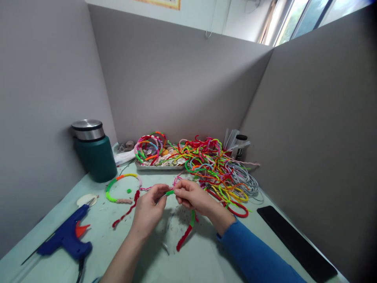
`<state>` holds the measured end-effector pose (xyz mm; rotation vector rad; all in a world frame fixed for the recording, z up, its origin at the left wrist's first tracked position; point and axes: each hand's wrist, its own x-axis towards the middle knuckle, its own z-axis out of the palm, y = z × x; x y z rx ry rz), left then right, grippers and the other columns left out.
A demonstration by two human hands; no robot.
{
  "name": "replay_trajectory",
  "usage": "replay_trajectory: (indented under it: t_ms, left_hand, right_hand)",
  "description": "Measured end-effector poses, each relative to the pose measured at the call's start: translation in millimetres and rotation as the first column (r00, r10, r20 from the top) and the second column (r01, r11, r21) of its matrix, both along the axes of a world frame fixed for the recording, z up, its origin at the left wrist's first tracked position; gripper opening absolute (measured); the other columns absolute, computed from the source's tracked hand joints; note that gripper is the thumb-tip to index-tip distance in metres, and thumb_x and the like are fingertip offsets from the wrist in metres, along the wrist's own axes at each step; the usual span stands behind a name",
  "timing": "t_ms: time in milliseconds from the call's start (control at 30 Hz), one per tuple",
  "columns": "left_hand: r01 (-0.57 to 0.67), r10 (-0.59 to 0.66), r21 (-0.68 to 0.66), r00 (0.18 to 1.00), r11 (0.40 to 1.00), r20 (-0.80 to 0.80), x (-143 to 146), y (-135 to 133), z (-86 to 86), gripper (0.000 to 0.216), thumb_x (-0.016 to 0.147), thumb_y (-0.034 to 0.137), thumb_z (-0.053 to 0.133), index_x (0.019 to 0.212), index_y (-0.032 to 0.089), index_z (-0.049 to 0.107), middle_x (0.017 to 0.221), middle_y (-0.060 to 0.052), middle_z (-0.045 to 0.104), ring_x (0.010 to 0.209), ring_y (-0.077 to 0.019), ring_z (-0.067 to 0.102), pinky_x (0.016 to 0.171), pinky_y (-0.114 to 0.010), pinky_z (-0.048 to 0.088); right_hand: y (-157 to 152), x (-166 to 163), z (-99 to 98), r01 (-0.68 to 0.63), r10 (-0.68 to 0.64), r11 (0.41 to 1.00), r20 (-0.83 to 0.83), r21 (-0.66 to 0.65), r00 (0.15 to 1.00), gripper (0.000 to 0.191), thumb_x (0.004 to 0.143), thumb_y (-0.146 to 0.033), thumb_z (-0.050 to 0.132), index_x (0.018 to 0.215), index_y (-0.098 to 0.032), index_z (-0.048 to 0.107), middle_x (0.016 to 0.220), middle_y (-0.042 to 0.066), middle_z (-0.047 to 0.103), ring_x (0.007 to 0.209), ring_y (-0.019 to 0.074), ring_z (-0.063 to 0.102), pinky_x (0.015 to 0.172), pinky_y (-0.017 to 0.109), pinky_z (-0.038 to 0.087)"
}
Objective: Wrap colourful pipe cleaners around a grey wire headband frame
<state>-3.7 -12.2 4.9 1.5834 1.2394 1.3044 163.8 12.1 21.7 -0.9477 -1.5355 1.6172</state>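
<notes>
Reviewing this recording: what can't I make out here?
In the head view:
Green strip, right end: hidden by the right hand.
Metal tray, right end: hidden by the strip pile.
Cord: cut off by the bottom edge.
Wall picture: cut off by the top edge.

- Held pipe cleaner (pixel 170 193): green
- Pipe-cleaner ring (pixel 108 189): banded orange, yellow, pink, green
- Pipe-cleaner heap (pixel 206 155): red, lime, yellow, orange, pink
- Coiled wire (pixel 246 181): grey
- Glue gun (pixel 65 234): blue, orange trigger (pixel 81 230)
- Insulated bottle (pixel 96 159): dark teal, silver lid (pixel 87 125)
- Right sleeve (pixel 253 249): blue
- Tabletop (pixel 203 261): pale mint
</notes>
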Motion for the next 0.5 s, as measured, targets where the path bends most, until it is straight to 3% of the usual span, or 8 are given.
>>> replay_trajectory:
  t_ms: [200, 367, 500]
  left_hand:
    - [-0.11, 0.118, 0.069, 0.986, 0.992, -0.117, -2.0, -8.7, 14.6, 0.03, 0.072, 0.019, 0.055, 0.099, 0.024, 0.066, 0.102, -0.003, 0.07, 0.104, -0.0242, 0.059, 0.095, -0.037, 0.041]
    - [-0.151, 0.158, 0.063, 0.978, 0.987, -0.133, -4.3, -6.3, 13.6, 0.028, 0.075, 0.028, 0.058, 0.102, 0.023, 0.067, 0.118, -0.005, 0.063, 0.112, -0.0246, 0.054, 0.1, -0.036, 0.035]
    - [-0.172, 0.181, 0.088, 0.977, 0.981, -0.109, -4.6, -3.3, 11.0, 0.022, 0.076, 0.035, 0.058, 0.089, 0.019, 0.067, 0.111, -0.008, 0.065, 0.096, -0.0219, 0.062, 0.087, -0.031, 0.044]
  right_hand:
    - [1.7, 0.2, -1.3, 0.009, -0.009, 1.0, -0.001, -0.019, 1.0, 0.024, 0.076, -0.039, 0.061, 0.08, -0.017, 0.05, 0.056, -0.006, 0.051, 0.037, 0.0027, 0.033, 0.034, 0.015, 0.02]
    - [2.3, 0.1, 0.7, 0.057, -0.057, 0.998, -0.03, -0.017, 0.998, 0.023, 0.075, -0.037, 0.061, 0.077, -0.017, 0.048, 0.054, -0.007, 0.051, 0.034, 0.0025, 0.031, 0.032, 0.015, 0.017]
    - [0.9, -0.3, 5.5, 0.083, -0.084, 0.995, -0.027, -0.055, 0.996, 0.024, 0.073, -0.036, 0.061, 0.076, -0.017, 0.047, 0.054, -0.007, 0.052, 0.033, 0.0023, 0.03, 0.032, 0.016, 0.014]
